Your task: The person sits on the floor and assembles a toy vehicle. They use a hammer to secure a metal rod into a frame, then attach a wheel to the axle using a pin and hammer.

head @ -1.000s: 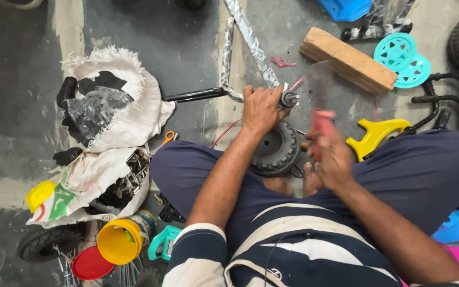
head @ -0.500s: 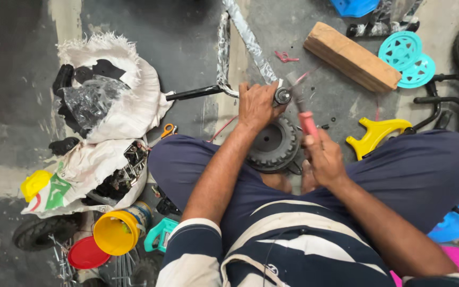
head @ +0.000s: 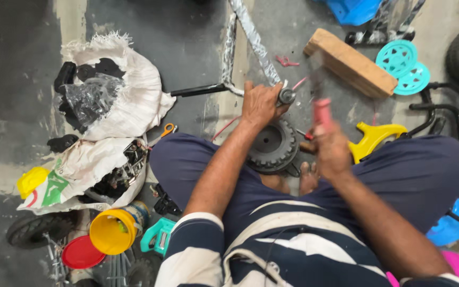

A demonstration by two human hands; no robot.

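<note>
Raised since before, red-handled tool stands upright in right hand.

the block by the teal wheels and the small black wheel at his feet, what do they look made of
The block looks like raw, unfinished wood: pale tan, matte, square-cut. The black wheel seems moulded plastic or hard rubber: dull black with a ribbed tread; which one cannot be told.

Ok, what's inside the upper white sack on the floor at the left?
The white sack gapes open, showing black plastic parts and a crumpled clear plastic bag on top. Whatever lies deeper is covered by these and the sack's cloth.
</note>
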